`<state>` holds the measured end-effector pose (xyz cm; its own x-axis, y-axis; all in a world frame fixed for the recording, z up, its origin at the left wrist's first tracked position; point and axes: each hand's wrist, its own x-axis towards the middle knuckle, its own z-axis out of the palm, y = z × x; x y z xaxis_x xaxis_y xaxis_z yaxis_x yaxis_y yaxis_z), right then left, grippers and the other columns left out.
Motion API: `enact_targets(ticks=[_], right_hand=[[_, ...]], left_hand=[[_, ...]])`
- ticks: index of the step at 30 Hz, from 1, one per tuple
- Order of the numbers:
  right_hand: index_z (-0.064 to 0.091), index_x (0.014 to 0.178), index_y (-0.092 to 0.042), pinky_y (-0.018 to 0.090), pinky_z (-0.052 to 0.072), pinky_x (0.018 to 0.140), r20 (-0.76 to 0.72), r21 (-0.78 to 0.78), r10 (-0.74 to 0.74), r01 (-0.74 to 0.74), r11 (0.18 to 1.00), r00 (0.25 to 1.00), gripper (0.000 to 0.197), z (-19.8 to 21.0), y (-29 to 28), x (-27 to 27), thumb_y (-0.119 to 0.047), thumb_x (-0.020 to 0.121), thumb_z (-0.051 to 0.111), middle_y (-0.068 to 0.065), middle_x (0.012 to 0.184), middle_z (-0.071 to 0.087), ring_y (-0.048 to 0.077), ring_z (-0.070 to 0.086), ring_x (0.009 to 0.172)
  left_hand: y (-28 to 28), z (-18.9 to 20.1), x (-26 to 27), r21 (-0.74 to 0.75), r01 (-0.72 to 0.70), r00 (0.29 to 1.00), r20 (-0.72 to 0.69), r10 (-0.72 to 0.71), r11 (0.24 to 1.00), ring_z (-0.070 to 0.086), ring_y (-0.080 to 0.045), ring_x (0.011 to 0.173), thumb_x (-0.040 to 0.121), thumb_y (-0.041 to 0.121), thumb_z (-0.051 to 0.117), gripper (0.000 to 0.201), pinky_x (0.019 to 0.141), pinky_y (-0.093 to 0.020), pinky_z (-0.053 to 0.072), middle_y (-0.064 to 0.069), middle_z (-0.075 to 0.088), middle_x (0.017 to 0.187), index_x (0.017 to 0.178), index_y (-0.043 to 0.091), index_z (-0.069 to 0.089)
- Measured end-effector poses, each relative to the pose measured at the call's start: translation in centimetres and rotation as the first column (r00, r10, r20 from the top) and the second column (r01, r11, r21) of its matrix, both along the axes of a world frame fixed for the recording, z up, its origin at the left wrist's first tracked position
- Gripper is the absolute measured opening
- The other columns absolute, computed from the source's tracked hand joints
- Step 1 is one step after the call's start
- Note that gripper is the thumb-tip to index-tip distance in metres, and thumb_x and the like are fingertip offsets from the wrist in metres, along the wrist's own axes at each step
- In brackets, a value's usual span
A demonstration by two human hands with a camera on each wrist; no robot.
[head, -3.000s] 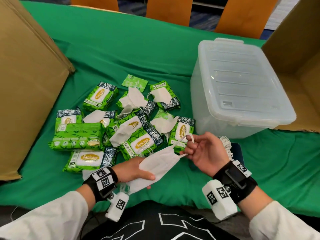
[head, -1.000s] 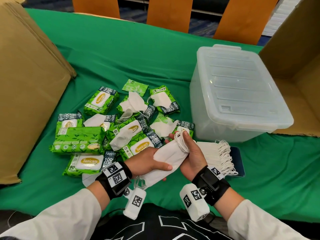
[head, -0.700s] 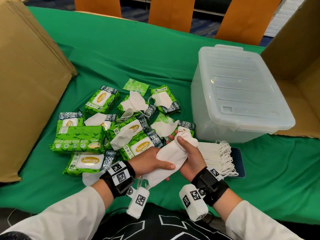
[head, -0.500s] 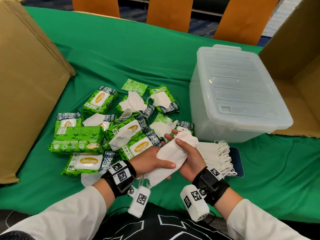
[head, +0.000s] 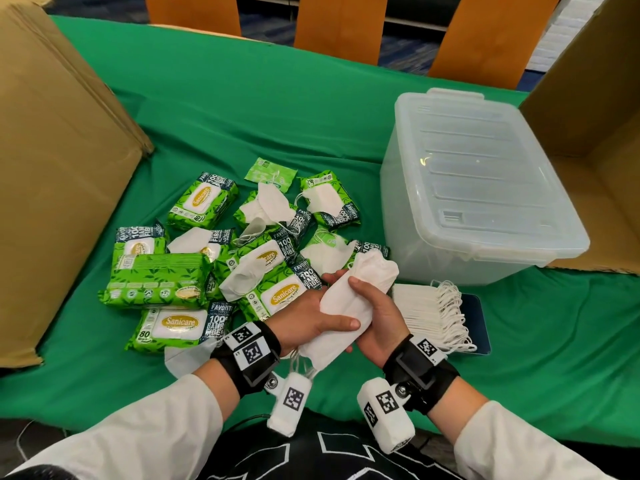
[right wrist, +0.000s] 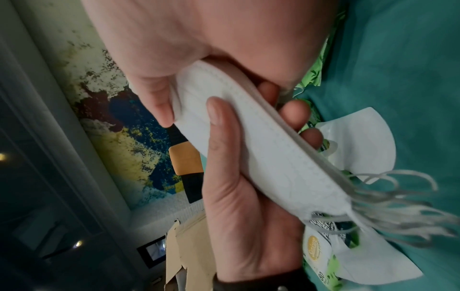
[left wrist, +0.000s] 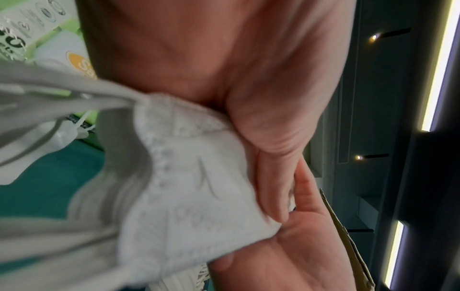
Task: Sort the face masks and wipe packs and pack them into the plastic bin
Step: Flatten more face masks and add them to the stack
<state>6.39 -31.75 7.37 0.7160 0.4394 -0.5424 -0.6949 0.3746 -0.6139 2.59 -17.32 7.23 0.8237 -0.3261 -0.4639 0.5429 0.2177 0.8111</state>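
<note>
Near the table edge [head: 104,386], both hands (thumbs on top) clasp a folded mask [head: 349,303].

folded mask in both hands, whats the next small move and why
Probably carry the folded mask right and lay it on the stack of masks beside the plastic bin. Both the left hand and the right hand grip it, it looks flattened, and the bin's lid is on, so sorting onto that pile seems the nearest step.
</note>
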Motion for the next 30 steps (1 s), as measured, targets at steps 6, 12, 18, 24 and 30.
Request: enact_targets(ticks=[6, 12, 18, 24, 30], right_hand=[[0.071, 0.112, -0.007, 0.046, 0.052, 0.097, 0.015, 0.009, -0.049, 0.049, 0.999, 0.999, 0.032, -0.1, -0.3, 0.6, -0.019, 0.082, 0.071, 0.022, 0.116, 0.070, 0.031, 0.067, 0.106], [0.082, 0.081, -0.009, 0.044, 0.053, 0.095, 0.016, -0.040, -0.062, 0.063, 0.997, 0.998, 0.028, 0.2, -0.5, 0.7, -0.010, 0.094, 0.057, 0.016, 0.098, 0.075, 0.024, 0.074, 0.089], [0.080, 0.083, -0.003, 0.046, 0.054, 0.092, 0.011, -0.051, -0.109, 0.110, 0.993, 0.994, 0.027, 0.4, -0.5, 1.6, -0.004, 0.093, 0.055, 0.021, 0.094, 0.074, 0.028, 0.072, 0.088], [0.067, 0.095, 0.002, 0.042, 0.058, 0.081, -0.008, -0.049, -0.154, 0.153, 0.987, 0.988, 0.015, 0.9, -0.5, 2.5, -0.002, 0.091, 0.053, 0.021, 0.089, 0.066, 0.029, 0.066, 0.078], [0.065, 0.093, -0.004, 0.044, 0.054, 0.087, -0.091, -0.033, -0.302, 0.300, 0.953, 0.949, 0.013, 1.2, -2.6, 5.3, -0.001, 0.093, 0.052, 0.012, 0.088, 0.068, 0.026, 0.066, 0.081]], left_hand=[[-0.1, -0.1, -0.1, -0.048, 0.024, 0.996, -0.086, -0.028, 0.999, 0.074, -0.033, 0.074, 0.092, 0.008, 0.071, 0.026, 0.070, -0.037, 0.061, -0.021, 0.075, 0.097, 0.116, 0.000, 0.068], [-0.9, -0.4, -0.2, -0.081, 0.057, 0.986, -0.152, -0.068, 0.995, 0.072, -0.034, 0.073, 0.092, 0.020, 0.074, 0.033, 0.066, -0.038, 0.062, -0.027, 0.070, 0.092, 0.114, -0.003, 0.066], [-0.9, -0.9, -0.7, -0.038, 0.092, 0.976, -0.194, -0.098, 0.995, 0.072, -0.033, 0.072, 0.089, 0.019, 0.076, 0.034, 0.066, -0.038, 0.062, -0.025, 0.071, 0.089, 0.112, -0.003, 0.064], [-0.3, -1.2, -1.1, -0.037, 0.089, 0.982, -0.163, -0.094, 0.995, 0.072, -0.030, 0.076, 0.093, 0.018, 0.073, 0.027, 0.063, -0.033, 0.061, -0.021, 0.072, 0.090, 0.110, -0.001, 0.063], [3.5, -2.5, -2.3, 0.005, 0.072, 0.972, -0.222, -0.069, 0.997, 0.070, -0.021, 0.080, 0.074, 0.021, 0.089, 0.037, 0.074, -0.032, 0.061, -0.014, 0.073, 0.093, 0.102, 0.002, 0.073]])
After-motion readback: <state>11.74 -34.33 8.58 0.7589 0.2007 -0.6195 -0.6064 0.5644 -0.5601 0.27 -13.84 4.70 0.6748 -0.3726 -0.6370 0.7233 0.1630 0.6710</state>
